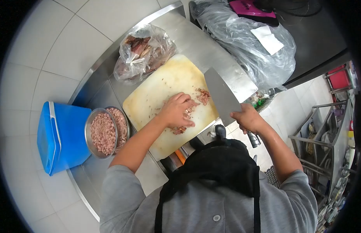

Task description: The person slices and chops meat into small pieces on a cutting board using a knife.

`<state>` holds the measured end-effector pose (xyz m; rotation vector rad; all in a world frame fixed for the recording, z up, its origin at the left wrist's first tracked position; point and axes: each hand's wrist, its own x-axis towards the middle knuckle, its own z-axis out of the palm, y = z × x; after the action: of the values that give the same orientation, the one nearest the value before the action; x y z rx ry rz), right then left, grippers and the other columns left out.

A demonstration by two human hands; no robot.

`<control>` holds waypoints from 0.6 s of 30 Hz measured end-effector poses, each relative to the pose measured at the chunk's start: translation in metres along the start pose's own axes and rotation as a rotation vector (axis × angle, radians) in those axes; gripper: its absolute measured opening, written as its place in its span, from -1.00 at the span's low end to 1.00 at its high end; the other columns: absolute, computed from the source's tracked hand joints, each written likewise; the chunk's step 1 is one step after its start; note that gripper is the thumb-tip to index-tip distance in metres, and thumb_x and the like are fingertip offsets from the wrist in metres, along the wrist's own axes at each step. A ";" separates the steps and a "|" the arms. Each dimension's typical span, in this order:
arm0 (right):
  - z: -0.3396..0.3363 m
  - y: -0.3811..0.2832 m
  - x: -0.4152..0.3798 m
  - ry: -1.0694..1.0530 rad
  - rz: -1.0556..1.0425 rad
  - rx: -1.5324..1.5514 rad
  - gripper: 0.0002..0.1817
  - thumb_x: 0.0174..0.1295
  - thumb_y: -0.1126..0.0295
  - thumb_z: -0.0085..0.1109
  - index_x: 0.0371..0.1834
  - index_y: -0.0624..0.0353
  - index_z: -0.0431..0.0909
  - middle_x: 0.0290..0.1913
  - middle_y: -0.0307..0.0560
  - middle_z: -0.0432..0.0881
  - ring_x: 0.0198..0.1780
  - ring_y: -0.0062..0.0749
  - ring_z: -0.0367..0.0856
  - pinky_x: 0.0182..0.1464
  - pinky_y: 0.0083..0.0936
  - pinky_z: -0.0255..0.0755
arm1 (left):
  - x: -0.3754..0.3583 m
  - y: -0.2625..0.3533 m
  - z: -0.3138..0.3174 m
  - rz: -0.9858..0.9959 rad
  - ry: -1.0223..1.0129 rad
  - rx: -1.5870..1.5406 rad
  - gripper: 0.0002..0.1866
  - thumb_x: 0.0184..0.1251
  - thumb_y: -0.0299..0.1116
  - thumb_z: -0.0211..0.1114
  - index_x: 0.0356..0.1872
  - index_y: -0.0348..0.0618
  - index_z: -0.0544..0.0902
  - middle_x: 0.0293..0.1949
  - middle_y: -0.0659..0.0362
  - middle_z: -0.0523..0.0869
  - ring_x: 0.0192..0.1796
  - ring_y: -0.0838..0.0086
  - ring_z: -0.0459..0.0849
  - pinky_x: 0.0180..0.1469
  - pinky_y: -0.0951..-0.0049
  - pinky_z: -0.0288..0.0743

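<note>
My left hand [176, 110] is curled over a pile of chopped meat [189, 112] on the yellowed cutting board [149, 97]. Bits of meat show between its thumb and fingers. My right hand [247, 119] grips a cleaver [222, 95] by its metal handle. The broad blade points away from me over the board's right edge. A smaller heap of chopped meat [203, 96] lies between the blade and my left hand. More scraps are scattered across the board.
Two metal bowls of diced meat [103, 133] stand left of the board, beside a blue cooler [65, 136]. Behind the board sits a clear bag of meat pieces [143, 52]. A large plastic bag [242, 46] lies at the back right. Metal shelving [324, 143] stands farther right.
</note>
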<state>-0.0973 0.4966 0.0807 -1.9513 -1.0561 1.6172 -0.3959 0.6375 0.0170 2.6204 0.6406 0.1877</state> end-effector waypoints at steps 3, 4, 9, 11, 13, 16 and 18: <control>0.006 -0.001 -0.007 -0.044 0.005 -0.040 -0.72 0.40 0.37 0.18 -0.11 0.48 0.49 -0.64 -0.16 0.45 -0.75 -0.44 0.46 -0.72 -0.44 0.39 | -0.021 0.005 -0.016 0.063 -0.142 0.040 -0.12 -0.28 0.07 0.69 0.18 -0.08 0.63 0.18 0.05 0.54 0.34 0.06 0.44 0.41 0.04 0.32; 0.007 -0.001 -0.008 -0.054 0.002 -0.043 -0.72 0.40 0.37 0.18 -0.11 0.48 0.49 -0.64 -0.16 0.45 -0.75 -0.44 0.46 -0.72 -0.44 0.39 | -0.028 0.005 -0.019 0.127 -0.145 0.110 -0.10 -0.34 0.07 0.70 0.17 -0.10 0.63 0.14 0.06 0.53 0.31 0.06 0.45 0.40 0.03 0.32; 0.015 0.006 -0.006 -0.042 -0.036 -0.072 -0.71 0.41 0.37 0.18 -0.08 0.48 0.49 -0.64 -0.14 0.46 -0.73 -0.45 0.48 -0.70 -0.42 0.44 | -0.067 -0.004 0.013 -0.012 0.081 0.136 -0.20 -0.22 0.06 0.66 0.11 -0.10 0.63 0.08 0.11 0.55 0.23 0.08 0.50 0.32 0.02 0.35; 0.017 0.009 -0.005 -0.039 -0.058 -0.086 -0.68 0.41 0.35 0.18 -0.08 0.50 0.50 -0.61 -0.06 0.52 -0.73 -0.39 0.53 -0.69 -0.39 0.45 | -0.073 0.000 0.028 -0.099 0.168 0.155 -0.24 -0.17 0.06 0.64 0.10 -0.10 0.63 0.07 0.12 0.56 0.20 0.09 0.52 0.29 0.04 0.37; 0.022 0.009 -0.004 -0.039 -0.086 -0.106 -0.65 0.41 0.33 0.18 -0.08 0.53 0.50 -0.57 0.03 0.58 -0.72 -0.33 0.57 -0.67 -0.36 0.45 | -0.073 0.008 0.042 -0.350 0.372 0.255 -0.28 -0.09 0.05 0.61 0.11 -0.10 0.63 0.05 0.09 0.58 0.15 0.09 0.54 0.25 0.05 0.38; 0.027 0.003 -0.003 -0.052 -0.063 -0.163 -0.66 0.41 0.34 0.19 0.01 0.47 0.50 -0.57 -0.07 0.52 -0.69 -0.43 0.51 -0.67 -0.40 0.49 | -0.059 0.026 0.056 -0.677 0.477 0.273 -0.29 -0.04 0.07 0.59 0.11 -0.15 0.66 0.08 0.03 0.60 0.15 0.07 0.54 0.25 0.03 0.39; 0.030 -0.001 -0.001 -0.049 -0.097 -0.221 -0.63 0.38 0.32 0.21 0.00 0.49 0.51 -0.47 0.10 0.60 -0.61 -0.27 0.61 -0.55 -0.30 0.54 | -0.046 0.035 0.071 -0.794 0.557 0.286 -0.28 0.00 0.09 0.58 0.11 -0.20 0.65 0.10 0.00 0.60 0.19 0.04 0.53 0.27 0.01 0.38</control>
<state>-0.1265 0.4914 0.0745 -1.9703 -1.3783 1.5603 -0.4060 0.5608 -0.0322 2.3249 1.9464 0.6108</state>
